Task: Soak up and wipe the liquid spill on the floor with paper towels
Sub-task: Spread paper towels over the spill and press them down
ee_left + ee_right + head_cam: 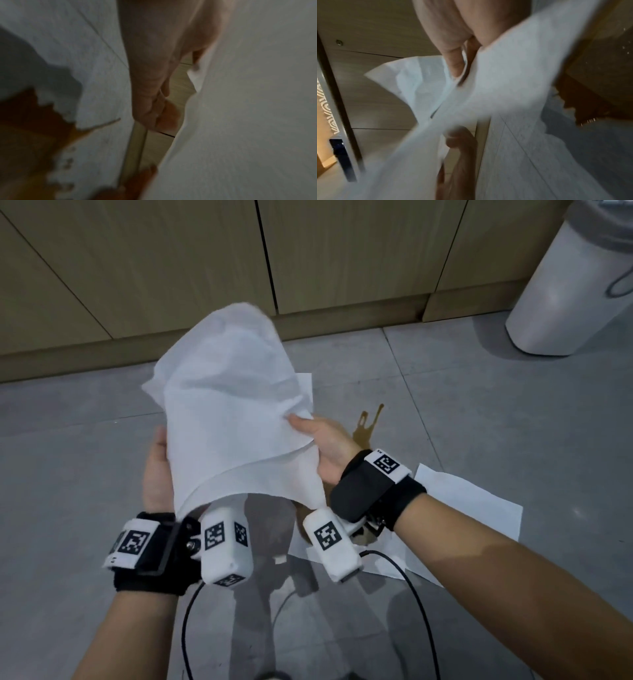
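Both hands grasp a paper towel (233, 405) above the brown spill (364, 433): left hand (156, 470), right hand (325, 446) at opposite edges; light, limp, tear-prone once wet

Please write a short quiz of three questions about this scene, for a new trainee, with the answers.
1. True or false: the paper towel in the hands already lies flat on the floor.
2. Which hand pinches the towel's edge with its thumb on top: the left hand or the right hand?
3. Multiple choice: the brown spill is a) fully covered, b) partly visible beside the right hand, c) inside the bin.

Key
1. False; both hands hold it up in the air.
2. The right hand.
3. b; more towel sheets already lie on the floor.
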